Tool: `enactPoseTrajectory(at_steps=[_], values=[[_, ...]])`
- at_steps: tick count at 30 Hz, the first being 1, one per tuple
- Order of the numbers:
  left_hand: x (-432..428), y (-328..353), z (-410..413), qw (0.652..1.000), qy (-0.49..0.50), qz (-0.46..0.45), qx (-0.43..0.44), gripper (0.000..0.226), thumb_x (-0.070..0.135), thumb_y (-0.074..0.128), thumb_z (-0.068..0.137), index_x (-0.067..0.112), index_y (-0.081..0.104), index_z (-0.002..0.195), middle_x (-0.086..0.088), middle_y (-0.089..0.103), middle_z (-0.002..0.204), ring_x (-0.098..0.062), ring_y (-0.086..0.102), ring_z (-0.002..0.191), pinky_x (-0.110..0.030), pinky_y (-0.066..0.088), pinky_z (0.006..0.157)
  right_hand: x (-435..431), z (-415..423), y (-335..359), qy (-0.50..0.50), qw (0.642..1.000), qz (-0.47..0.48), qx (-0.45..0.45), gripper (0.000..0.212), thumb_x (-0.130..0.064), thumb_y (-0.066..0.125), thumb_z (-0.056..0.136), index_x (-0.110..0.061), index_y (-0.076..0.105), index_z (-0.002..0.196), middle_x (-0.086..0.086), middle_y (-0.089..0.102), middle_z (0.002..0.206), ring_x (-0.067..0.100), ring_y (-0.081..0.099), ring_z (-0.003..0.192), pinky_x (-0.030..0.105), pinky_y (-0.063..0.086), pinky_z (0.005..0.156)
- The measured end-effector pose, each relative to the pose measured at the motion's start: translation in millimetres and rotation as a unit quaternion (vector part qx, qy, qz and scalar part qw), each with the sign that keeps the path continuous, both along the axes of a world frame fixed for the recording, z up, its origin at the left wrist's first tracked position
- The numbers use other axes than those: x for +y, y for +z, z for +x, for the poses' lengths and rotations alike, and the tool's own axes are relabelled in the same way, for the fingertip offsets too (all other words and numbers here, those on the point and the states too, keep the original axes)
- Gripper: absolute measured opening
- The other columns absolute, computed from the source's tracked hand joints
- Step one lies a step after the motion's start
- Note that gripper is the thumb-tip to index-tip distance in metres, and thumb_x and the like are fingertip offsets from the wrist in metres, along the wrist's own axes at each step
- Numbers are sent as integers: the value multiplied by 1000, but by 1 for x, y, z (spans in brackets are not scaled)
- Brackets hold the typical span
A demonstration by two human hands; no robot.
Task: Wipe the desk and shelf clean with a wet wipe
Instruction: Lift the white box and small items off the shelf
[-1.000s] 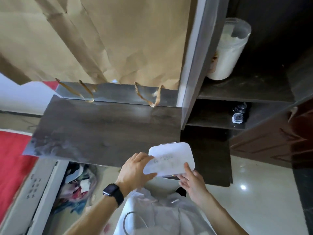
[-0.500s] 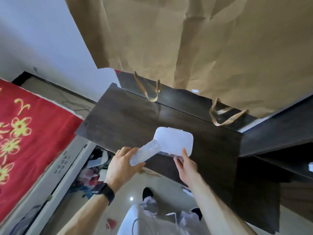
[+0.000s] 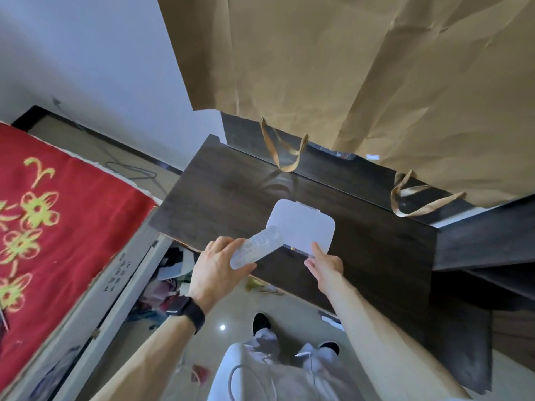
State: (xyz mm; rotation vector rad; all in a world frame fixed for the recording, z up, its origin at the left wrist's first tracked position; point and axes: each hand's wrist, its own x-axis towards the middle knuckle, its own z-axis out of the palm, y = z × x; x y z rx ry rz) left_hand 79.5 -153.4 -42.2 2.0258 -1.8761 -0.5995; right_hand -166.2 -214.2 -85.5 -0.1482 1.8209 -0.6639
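A white wet-wipe box (image 3: 304,227) stands over the dark wooden desk (image 3: 225,204) with its lid raised. My left hand (image 3: 215,264) pinches a white wet wipe (image 3: 257,251) that stretches out from the box toward the lower left. My right hand (image 3: 325,263) holds the box's near right corner, the index finger up against the lid. The shelf section (image 3: 486,244) is at the right edge, dark and mostly cut off.
A large brown paper bag (image 3: 347,82) with two handles hangs over the desk's back edge. A red cloth with yellow flowers (image 3: 52,227) lies to the left. Clutter (image 3: 173,279) sits under the desk's left end. My legs and shoes (image 3: 262,322) are on the glossy floor below.
My left hand has drawn the wet wipe out of the box toward the left. The view has swung left, away from the shelf and toward the red cloth.
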Motion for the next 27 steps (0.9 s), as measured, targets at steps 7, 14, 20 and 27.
enactPoseTrajectory(at_steps=[7, 14, 20, 27], values=[[0, 3, -4, 999, -31, 9, -7, 62, 51, 80, 75, 25, 64, 129, 7, 61, 114, -21, 57, 97, -36, 51, 84, -3, 2, -3, 3, 1000, -5, -6, 41, -46, 73, 81, -6, 69, 90, 5, 75, 92, 12, 73, 76, 34, 60, 84], [-10, 1, -42, 988, -148, 19, -43, 63, 52, 78, 76, 26, 63, 131, 5, 61, 118, -22, 58, 101, -35, 51, 84, 39, -25, 30, 22, 993, -45, -106, 41, -53, 57, 92, -15, 66, 103, 7, 76, 96, 25, 72, 92, 39, 58, 85], [-11, -12, -131, 949, -310, 21, -58, 65, 51, 84, 67, 26, 65, 125, 5, 63, 111, -21, 62, 93, -34, 54, 78, 115, -83, 51, -40, 984, -165, -62, 18, -20, 68, 91, -8, 69, 104, 13, 74, 90, 21, 72, 75, 29, 56, 68], [9, -22, -271, 889, -452, -27, -73, 81, 59, 86, 60, 20, 63, 128, 5, 65, 110, -17, 66, 90, -30, 57, 69, 190, -195, 43, -168, 974, -151, 15, 18, -20, 72, 88, -4, 72, 94, 9, 70, 71, 20, 60, 65, 24, 48, 57]])
